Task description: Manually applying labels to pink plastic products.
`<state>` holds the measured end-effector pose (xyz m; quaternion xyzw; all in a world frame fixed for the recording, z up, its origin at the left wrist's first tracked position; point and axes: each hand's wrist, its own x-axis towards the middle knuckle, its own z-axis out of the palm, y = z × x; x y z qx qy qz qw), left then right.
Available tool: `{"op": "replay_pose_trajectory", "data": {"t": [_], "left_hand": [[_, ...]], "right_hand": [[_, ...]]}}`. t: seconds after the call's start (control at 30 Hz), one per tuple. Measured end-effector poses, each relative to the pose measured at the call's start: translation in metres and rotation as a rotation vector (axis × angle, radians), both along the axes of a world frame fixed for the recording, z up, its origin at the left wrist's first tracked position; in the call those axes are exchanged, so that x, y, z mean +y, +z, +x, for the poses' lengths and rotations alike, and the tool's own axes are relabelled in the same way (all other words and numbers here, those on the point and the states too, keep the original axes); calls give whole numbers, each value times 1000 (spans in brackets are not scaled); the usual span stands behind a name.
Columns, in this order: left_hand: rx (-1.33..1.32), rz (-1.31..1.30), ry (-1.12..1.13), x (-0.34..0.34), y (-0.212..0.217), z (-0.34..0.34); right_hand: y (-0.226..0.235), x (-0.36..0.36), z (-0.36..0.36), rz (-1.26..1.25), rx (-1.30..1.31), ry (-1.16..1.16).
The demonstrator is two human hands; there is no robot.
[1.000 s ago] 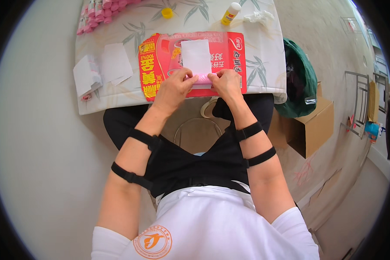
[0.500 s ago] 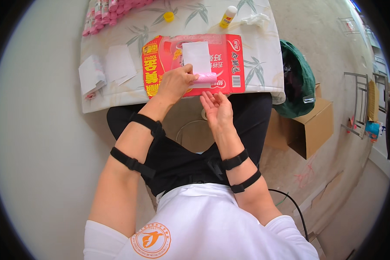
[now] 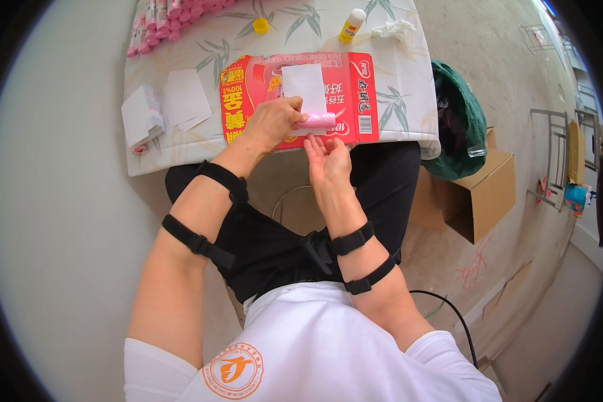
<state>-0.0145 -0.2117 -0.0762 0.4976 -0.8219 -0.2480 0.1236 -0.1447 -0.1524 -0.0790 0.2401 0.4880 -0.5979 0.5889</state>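
Observation:
A small roll of thin pink plastic lies crosswise over the lower part of a white paper slip. The slip rests on a flattened red cardboard panel at the table's near edge. My left hand pinches the left end of the roll from the left, fingers bent around it. My right hand is palm up, fingers extended and slightly curled, just below the slip's near edge with nothing in it. Whether its fingertips touch the slip's underside cannot be made out.
White slips and a thicker stack lie left. Behind are many pink rolls, a yellow cap, a glue stick and crumpled tissue. Right of the table are a green-lined bin and a cardboard box.
My right hand has shifted slightly left and up, closer to the slip's near edge. The left hand stays on the roll, which has barely moved.

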Motion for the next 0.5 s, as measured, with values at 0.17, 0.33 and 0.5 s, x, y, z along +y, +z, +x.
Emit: {"op": "replay_pose_trajectory", "data": {"t": [0.17,0.33,0.5], "left_hand": [[44,-93,-52,1,-1,1],[75,-34,71,6,-1,-1],[46,-64,47,7,2,-1]], "right_hand": [[-2,-2,0,2,-29,-12],[5,0,2,37,-6,27],[6,-1,2,18,-4,27]]}}
